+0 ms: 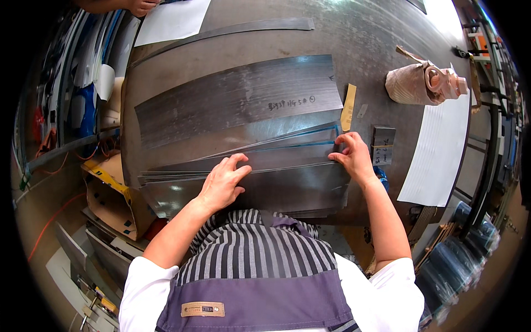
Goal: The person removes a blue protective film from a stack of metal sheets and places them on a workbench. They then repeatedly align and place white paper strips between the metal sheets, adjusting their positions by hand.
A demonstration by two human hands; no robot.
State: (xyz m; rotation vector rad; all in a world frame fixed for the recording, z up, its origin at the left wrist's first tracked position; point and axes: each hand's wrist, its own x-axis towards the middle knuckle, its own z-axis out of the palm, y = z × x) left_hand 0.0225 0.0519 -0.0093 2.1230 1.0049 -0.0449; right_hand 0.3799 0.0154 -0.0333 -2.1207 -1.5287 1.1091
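A pile of thin grey metal sheets (pixel 265 191) lies fanned at the table's near edge, its upper sheets spread apart at angles. A few of their edges show blue near the right end. My right hand (pixel 355 156) has thumb and fingers bent around the right end of a metal sheet, pinching its edge. Over the middle of the pile, my left hand (pixel 221 181) rests at the sheets' long edges, index finger and thumb apart. Just beyond lies a wider metal sheet (pixel 238 99) with handwriting on it.
On the metal table (pixel 365 33) lie a long narrow strip (pixel 232 30), a yellow strip (pixel 348 108), a banded bundle of small plates (pixel 383 145) and white sheets (pixel 437 149). A cloth-wrapped bottle (pixel 412 83) stands right. Another person's hand (pixel 142 6) shows top left; a cardboard box (pixel 113 193) sits below left.
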